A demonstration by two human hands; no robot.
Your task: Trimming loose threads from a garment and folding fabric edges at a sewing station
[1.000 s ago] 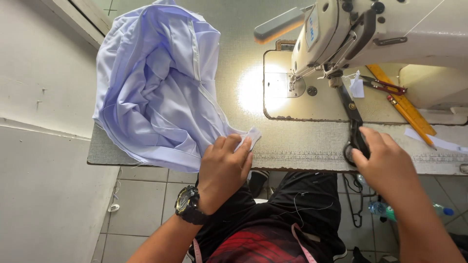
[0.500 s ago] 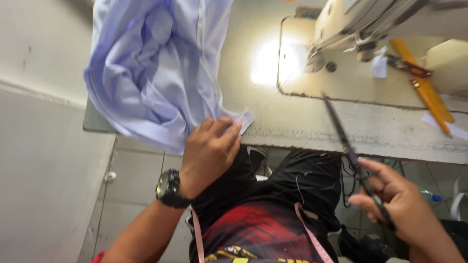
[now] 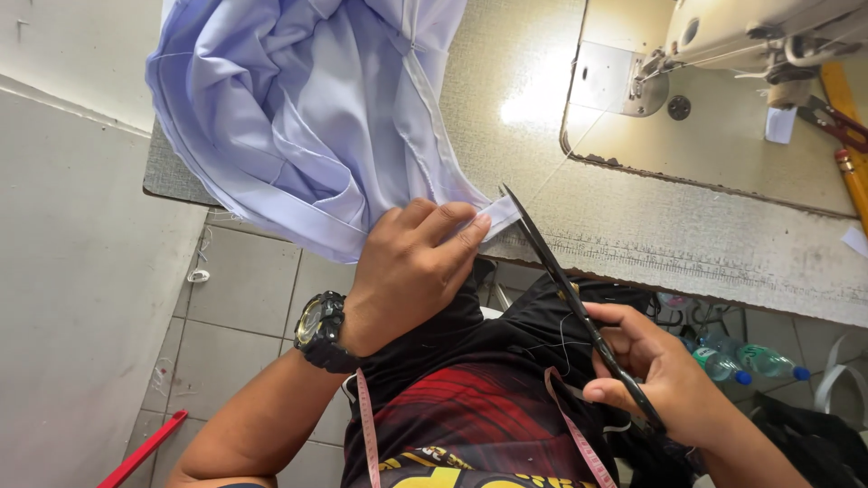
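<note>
A bundle of light blue fabric (image 3: 307, 117) hangs over the left end of the sewing table (image 3: 723, 244). My left hand (image 3: 411, 267), with a black watch on the wrist, pinches a narrow strip of that fabric at the table's front edge. My right hand (image 3: 665, 380) holds black scissors (image 3: 565, 280) by the handles. Their blades point up and left, with the tips right at the strip's end beside my left fingertips. A thin thread runs from the fabric toward the sewing machine (image 3: 750, 36).
A pink measuring tape (image 3: 366, 425) hangs round my neck. Yellow and red tools (image 3: 845, 145) lie at the table's right edge. Plastic bottles (image 3: 750, 361) stand on the tiled floor under the table. A white wall runs along the left.
My right hand took the scissors off the table by the machine, swung them down toward my lap and now points the blades at the fabric strip. My left hand kept its hold.
</note>
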